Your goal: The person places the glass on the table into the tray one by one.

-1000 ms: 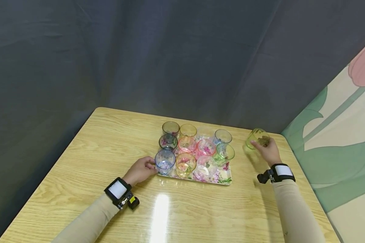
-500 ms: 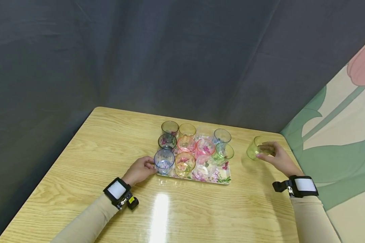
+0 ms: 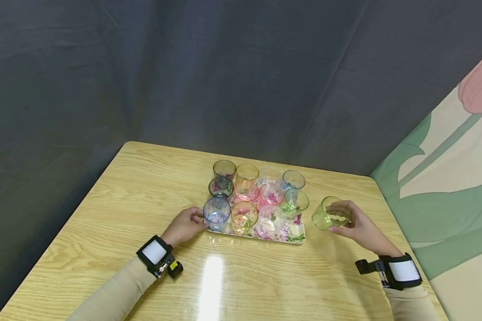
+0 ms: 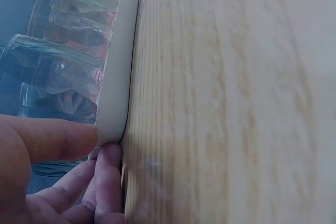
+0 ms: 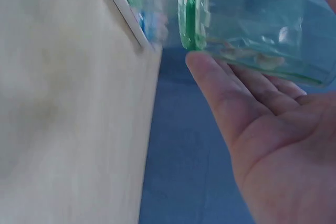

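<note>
My right hand (image 3: 363,227) holds a clear yellow-green cup (image 3: 321,217) just right of the tray, thumb on one side and fingers on the other. In the right wrist view that cup (image 5: 252,19) is raised off the table, its thick base facing the tabletop. At the tray's near left corner, my left hand (image 3: 184,226) pinches the rim. The left wrist view has the thumb and a finger at the white tray edge (image 4: 118,77). Rows of clear coloured cups stand on the floral tray (image 3: 295,234), a blue cup (image 3: 217,214) nearest my left fingers.
A green cup (image 3: 296,203) stands at the tray's right side, closest to the held cup. The wooden table (image 3: 144,183) meets a dark curtain (image 3: 241,80) at the back. A flower-patterned cloth (image 3: 458,209) hangs along the right.
My right hand has brought the yellow-green cup from the far right of the table leftward and nearer, towards the tray. The left hand has stayed at the tray corner.
</note>
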A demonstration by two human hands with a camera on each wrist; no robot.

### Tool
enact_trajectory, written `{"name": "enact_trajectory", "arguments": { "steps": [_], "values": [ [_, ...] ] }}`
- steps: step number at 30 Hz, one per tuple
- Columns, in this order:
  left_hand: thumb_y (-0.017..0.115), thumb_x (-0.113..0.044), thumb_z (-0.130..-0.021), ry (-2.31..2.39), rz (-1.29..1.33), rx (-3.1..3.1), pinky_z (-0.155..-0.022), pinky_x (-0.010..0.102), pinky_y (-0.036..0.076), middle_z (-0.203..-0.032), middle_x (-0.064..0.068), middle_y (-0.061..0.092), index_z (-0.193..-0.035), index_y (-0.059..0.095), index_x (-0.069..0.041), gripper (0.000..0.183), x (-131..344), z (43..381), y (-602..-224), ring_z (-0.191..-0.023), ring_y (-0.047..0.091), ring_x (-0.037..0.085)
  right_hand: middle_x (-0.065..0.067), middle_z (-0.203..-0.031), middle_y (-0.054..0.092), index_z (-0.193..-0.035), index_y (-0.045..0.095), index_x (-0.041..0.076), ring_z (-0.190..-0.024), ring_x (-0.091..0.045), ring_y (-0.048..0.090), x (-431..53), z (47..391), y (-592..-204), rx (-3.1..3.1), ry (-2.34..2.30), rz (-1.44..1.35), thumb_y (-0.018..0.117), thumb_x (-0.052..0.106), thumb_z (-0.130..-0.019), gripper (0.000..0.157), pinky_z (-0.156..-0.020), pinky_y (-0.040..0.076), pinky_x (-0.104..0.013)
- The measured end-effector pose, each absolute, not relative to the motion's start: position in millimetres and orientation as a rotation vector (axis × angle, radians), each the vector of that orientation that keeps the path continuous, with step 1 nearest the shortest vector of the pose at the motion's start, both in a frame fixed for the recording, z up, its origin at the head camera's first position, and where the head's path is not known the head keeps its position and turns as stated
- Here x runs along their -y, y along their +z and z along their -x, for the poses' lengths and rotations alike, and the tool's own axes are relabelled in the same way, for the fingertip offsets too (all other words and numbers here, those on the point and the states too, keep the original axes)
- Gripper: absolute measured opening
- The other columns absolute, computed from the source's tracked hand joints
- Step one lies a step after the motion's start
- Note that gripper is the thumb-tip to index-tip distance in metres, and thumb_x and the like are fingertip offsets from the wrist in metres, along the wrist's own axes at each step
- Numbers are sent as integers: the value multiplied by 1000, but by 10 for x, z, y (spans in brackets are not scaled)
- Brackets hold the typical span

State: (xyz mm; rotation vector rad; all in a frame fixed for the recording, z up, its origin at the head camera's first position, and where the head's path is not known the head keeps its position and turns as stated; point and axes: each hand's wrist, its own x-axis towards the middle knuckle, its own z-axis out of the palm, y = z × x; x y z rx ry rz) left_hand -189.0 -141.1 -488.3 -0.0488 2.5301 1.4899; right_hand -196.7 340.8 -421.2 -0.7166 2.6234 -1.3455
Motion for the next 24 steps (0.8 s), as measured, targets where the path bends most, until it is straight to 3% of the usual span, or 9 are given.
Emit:
{"name": "enact_trajectory", "arguments": {
  "steps": [3, 9, 17, 24],
  "values": [
    [72, -10, -88, 1482, 55, -2531, -64, 27, 43, -90, 9, 65, -114, 65, -3, 28, 1405, 1883, -4872, -76, 56, 17, -28, -135, 45, -140, 33, -6, -114, 9, 55, -3327, 1913, -4307, -2606, -1350, 699, 69, 4, -92, 61, -83, 56, -21],
    [71, -10, -87, 1477, 59, -2535, -64, 27, 44, -90, 9, 65, -114, 65, -4, 28, 1404, 1891, -4874, -75, 56, 17, -29, -137, 45, -140, 33, -6, -115, 5, 56, -3168, 1845, -4503, -2528, -1382, 641, 70, 9, -92, 63, -84, 56, -22],
    [72, -10, -87, 1472, 74, -2527, -64, 27, 44, -90, 8, 64, -115, 65, -4, 29, 1409, 1900, -4889, -75, 56, 18, -28, -134, 51, -136, 38, -5, -119, -26, 60, -2985, 1818, -4699, -2579, -1388, 592, 75, 12, -88, 63, -82, 57, -23],
    [71, -10, -87, 1476, 75, -2529, -64, 27, 44, -90, 8, 65, -114, 65, -4, 28, 1405, 1903, -4879, -75, 56, 18, -26, -133, 53, -136, 40, -6, -117, -11, 57, -2863, 1819, -4748, -2623, -1463, 549, 76, 13, -88, 63, -82, 55, -21]
  ]
}}
